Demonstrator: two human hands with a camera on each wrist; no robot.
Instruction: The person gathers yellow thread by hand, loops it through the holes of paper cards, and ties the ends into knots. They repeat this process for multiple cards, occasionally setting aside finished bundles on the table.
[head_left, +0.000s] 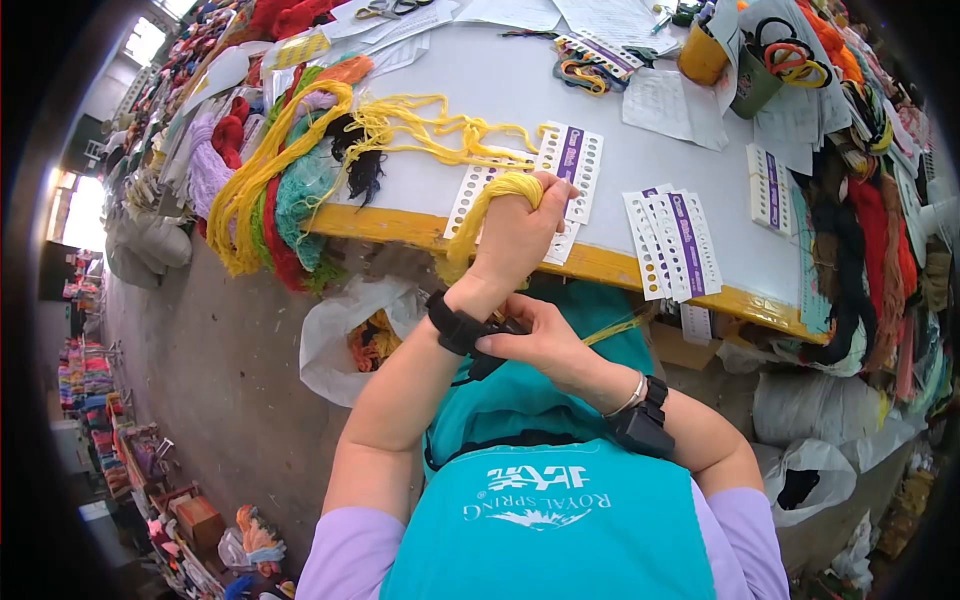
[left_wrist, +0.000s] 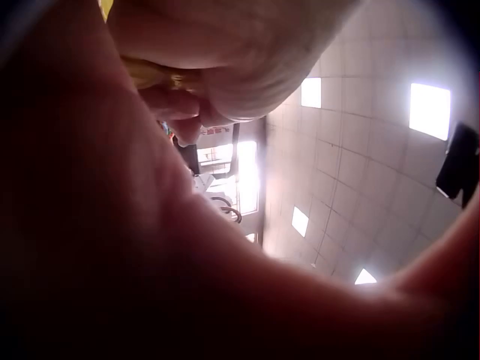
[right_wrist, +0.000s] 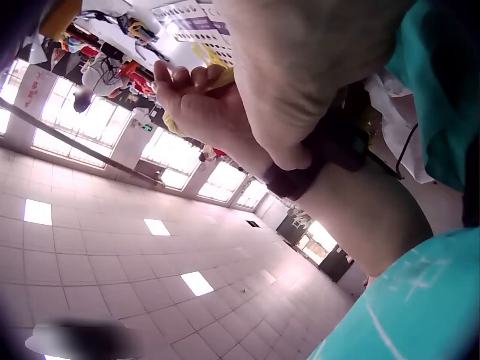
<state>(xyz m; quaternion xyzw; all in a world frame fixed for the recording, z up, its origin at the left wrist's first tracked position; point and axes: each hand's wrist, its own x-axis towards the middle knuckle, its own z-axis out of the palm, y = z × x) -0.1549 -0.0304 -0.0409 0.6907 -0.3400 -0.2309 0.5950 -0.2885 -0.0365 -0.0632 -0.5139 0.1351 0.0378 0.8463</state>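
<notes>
Yellow yarn [head_left: 512, 187] is looped over my left hand [head_left: 515, 232], whose fingers curl round it above the table's front edge; its strands trail left across the white table. White hole-punched cards with purple labels [head_left: 570, 160] lie under and beside that hand. My right hand [head_left: 548, 345] is at the left wrist, thumb and fingers gripping the black device [head_left: 485, 362] strapped there. In the right wrist view, my left hand [right_wrist: 206, 109] holds the yarn beyond my right hand [right_wrist: 300, 67]. The left wrist view is mostly filled by blurred skin, with some yellow yarn [left_wrist: 154, 73] in the fingers.
Colourful yarn bundles [head_left: 300, 190] hang over the table's left end. More punched cards [head_left: 680, 245] lie to the right, with papers [head_left: 675, 105] and pots of scissors [head_left: 760, 85] behind. A white plastic bag [head_left: 325, 340] stands below the wooden edge [head_left: 390, 225].
</notes>
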